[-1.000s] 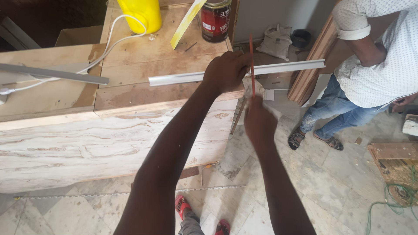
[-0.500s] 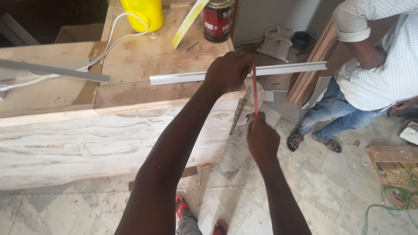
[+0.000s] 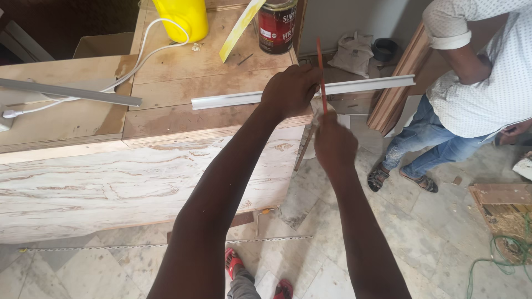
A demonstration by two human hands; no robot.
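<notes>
The left hand (image 3: 291, 88) is lying on top of a long grey metal strip (image 3: 233, 99), with its fingers curled down over it and pressing it onto the wooden workbench (image 3: 166, 116). The strip is lying flat across the bench top, and its far end (image 3: 388, 83) is sticking out past the bench edge into the air. The right hand (image 3: 332, 145) is sitting just below the strip, beside the bench edge, and it is closed tight around the bottom of a thin red saw blade (image 3: 320, 66). The blade is standing almost straight up, and it is crossing the strip right next to the left hand, so the two hands are very near each other. At the back of the bench a dark red tin can (image 3: 277, 25) is standing upright, and I cannot tell what is inside it. A yellow jug (image 3: 183, 16) is standing to the left of the can, and a yellow stick (image 3: 238, 30) is leaning between them. A white cable (image 3: 138, 61) is curling from the jug across the bench. Another grey metal bar (image 3: 72, 92) is lying on the left part of the bench. Another person (image 3: 476, 88) in a white shirt and blue jeans is standing on the tiled floor (image 3: 432, 243) to the right. The person's own red shoes (image 3: 235, 260) are showing at the bottom.
</notes>
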